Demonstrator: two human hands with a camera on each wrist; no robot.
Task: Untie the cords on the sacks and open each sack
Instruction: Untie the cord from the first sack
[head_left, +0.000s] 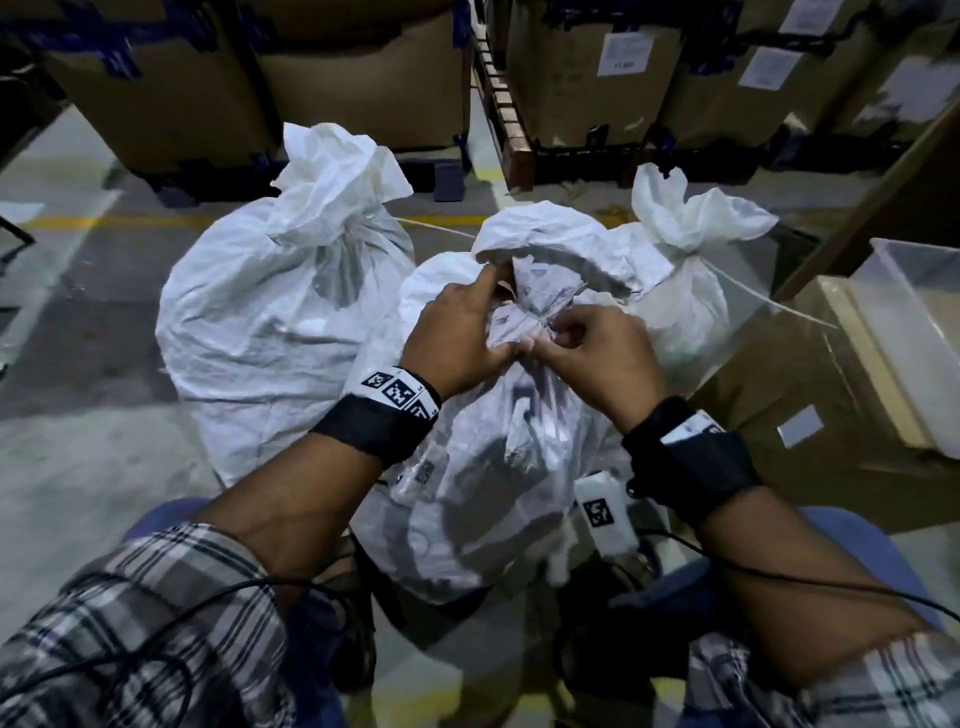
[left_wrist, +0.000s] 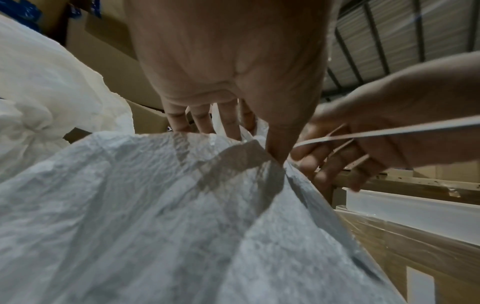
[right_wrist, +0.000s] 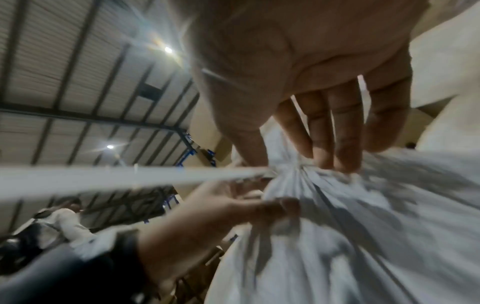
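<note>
Working the knot on the near sack (head_left: 483, 467) is the step in hand, and both hands meet at its gathered neck (head_left: 524, 317), just past the middle of the head view. The left hand (head_left: 462, 332) comes in from 8 o'clock, with its thumb and fingers curled round the bunched cloth below the tie. The right hand (head_left: 597, 348) comes in from 4 o'clock, fingers curled in at the knot; the left wrist view shows a flat white cord (left_wrist: 389, 131) running through its fingers. The wrist views are blurred, so the knot's exact form cannot be told.

To do it well, I judge the left hand should keep the neck steady and low while the right finds the free end and draws it back through the loop, not away from the sack, since a straight pull would likely tighten the tie. Slack at the neck should help the cord slide.

Two more sacks wait on the floor: one (head_left: 280, 291) at 10 o'clock, another (head_left: 685, 244) at 2 o'clock, its cord (head_left: 769, 301) trailing toward 3 o'clock. Both necks look tied.
</note>
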